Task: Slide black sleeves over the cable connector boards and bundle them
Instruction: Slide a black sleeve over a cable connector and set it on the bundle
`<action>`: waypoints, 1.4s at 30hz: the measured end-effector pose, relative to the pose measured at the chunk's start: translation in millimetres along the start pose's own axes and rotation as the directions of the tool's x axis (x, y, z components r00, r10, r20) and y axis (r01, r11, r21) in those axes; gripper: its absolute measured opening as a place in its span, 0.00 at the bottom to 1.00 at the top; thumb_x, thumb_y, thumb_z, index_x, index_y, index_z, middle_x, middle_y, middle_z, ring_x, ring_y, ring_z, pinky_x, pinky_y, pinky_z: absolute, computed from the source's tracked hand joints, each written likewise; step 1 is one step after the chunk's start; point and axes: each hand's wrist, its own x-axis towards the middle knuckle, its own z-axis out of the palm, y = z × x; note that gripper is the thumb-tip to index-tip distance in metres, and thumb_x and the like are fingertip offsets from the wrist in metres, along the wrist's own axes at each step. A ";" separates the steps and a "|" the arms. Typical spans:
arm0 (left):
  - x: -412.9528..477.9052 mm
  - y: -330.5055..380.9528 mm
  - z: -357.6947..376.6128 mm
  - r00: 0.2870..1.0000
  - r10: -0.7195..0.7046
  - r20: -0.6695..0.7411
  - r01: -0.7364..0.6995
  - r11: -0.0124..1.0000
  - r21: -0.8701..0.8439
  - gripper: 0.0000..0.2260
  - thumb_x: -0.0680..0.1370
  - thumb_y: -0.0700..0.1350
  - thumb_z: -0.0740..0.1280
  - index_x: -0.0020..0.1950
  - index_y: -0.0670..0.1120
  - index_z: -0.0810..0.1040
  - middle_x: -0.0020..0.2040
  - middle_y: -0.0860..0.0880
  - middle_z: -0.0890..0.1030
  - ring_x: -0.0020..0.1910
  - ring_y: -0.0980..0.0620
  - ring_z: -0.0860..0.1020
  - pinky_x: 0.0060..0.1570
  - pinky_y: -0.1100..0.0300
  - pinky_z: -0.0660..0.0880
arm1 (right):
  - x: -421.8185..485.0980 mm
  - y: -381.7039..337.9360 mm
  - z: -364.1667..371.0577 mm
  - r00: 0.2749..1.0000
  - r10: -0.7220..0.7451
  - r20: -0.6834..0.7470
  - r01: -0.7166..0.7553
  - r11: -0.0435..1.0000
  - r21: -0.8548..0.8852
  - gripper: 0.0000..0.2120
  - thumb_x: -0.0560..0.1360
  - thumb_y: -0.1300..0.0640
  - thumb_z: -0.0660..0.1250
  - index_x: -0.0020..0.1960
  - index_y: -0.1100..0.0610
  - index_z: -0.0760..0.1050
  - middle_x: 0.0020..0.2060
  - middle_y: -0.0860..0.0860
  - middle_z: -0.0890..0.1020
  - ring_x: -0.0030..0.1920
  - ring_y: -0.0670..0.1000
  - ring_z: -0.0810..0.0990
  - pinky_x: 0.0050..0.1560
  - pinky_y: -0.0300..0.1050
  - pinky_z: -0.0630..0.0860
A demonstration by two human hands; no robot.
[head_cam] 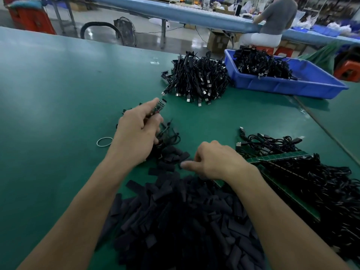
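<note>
My left hand (137, 131) pinches a small cable connector board (160, 107) that points up and away, with its black cable hanging down under the palm. My right hand (211, 159) hovers with curled fingers over the far edge of a big pile of black sleeves (181, 221); whether its fingertips hold a sleeve is hidden. A few sleeved cables (171, 151) lie between the two hands. To the right, a heap of loose black cables (321, 186) lies across a green board strip (280, 157).
A rubber band (104, 142) lies on the green table (58, 84) left of my left hand. A bundled cable pile (198, 78) sits farther back, beside a blue bin (292, 84) with more cables. A seated person (272, 18) works at another table behind.
</note>
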 end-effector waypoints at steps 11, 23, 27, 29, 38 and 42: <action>-2.1 2.2 -2.2 0.996 0.073 -0.059 -0.078 0.993 -0.085 0.12 0.78 0.40 0.72 0.45 0.59 0.81 0.36 0.55 0.85 0.33 0.56 0.83 0.35 0.66 0.78 | 24.6 -32.6 40.6 0.982 -0.093 -0.166 0.100 0.994 0.032 0.18 0.79 0.43 0.65 0.55 0.57 0.75 0.53 0.55 0.74 0.57 0.58 0.75 0.54 0.52 0.72; -6.2 0.0 5.9 0.997 0.075 -0.018 -0.074 0.994 0.080 0.08 0.77 0.42 0.73 0.54 0.51 0.86 0.37 0.62 0.83 0.36 0.65 0.81 0.42 0.68 0.76 | 24.9 -27.1 41.1 0.978 0.013 -0.207 0.069 0.921 0.385 0.09 0.73 0.59 0.73 0.42 0.49 0.73 0.46 0.52 0.80 0.47 0.56 0.79 0.50 0.53 0.79; -5.5 0.6 4.1 0.996 0.084 -0.020 -0.081 0.990 0.117 0.08 0.78 0.42 0.73 0.55 0.50 0.86 0.39 0.62 0.83 0.38 0.67 0.80 0.42 0.75 0.73 | 18.5 -20.3 35.4 0.977 0.007 -0.214 0.093 0.887 0.452 0.07 0.74 0.58 0.73 0.48 0.49 0.76 0.46 0.52 0.81 0.46 0.55 0.81 0.51 0.52 0.80; -5.9 1.0 3.9 0.996 0.083 -0.006 -0.082 0.988 0.130 0.08 0.78 0.43 0.73 0.55 0.51 0.86 0.41 0.62 0.84 0.40 0.68 0.80 0.44 0.76 0.73 | 12.6 -15.0 31.9 0.963 -0.017 -0.268 0.154 0.852 0.500 0.07 0.76 0.56 0.72 0.54 0.50 0.79 0.45 0.49 0.82 0.44 0.49 0.81 0.48 0.44 0.79; -11.2 0.6 8.8 0.987 0.055 0.152 -0.080 0.983 0.166 0.08 0.76 0.44 0.75 0.54 0.51 0.86 0.38 0.59 0.84 0.38 0.67 0.80 0.42 0.74 0.75 | -18.3 6.0 24.7 0.873 0.027 -0.487 0.377 0.595 0.710 0.12 0.79 0.58 0.69 0.49 0.39 0.79 0.39 0.43 0.84 0.40 0.42 0.83 0.42 0.35 0.78; -13.1 1.2 9.5 0.980 0.037 0.195 -0.066 0.987 0.144 0.08 0.75 0.45 0.76 0.52 0.53 0.84 0.37 0.62 0.84 0.38 0.65 0.82 0.40 0.74 0.74 | -23.1 6.7 27.6 0.802 0.138 -0.581 0.446 0.509 0.736 0.09 0.79 0.56 0.69 0.54 0.42 0.79 0.36 0.45 0.83 0.36 0.45 0.83 0.41 0.41 0.80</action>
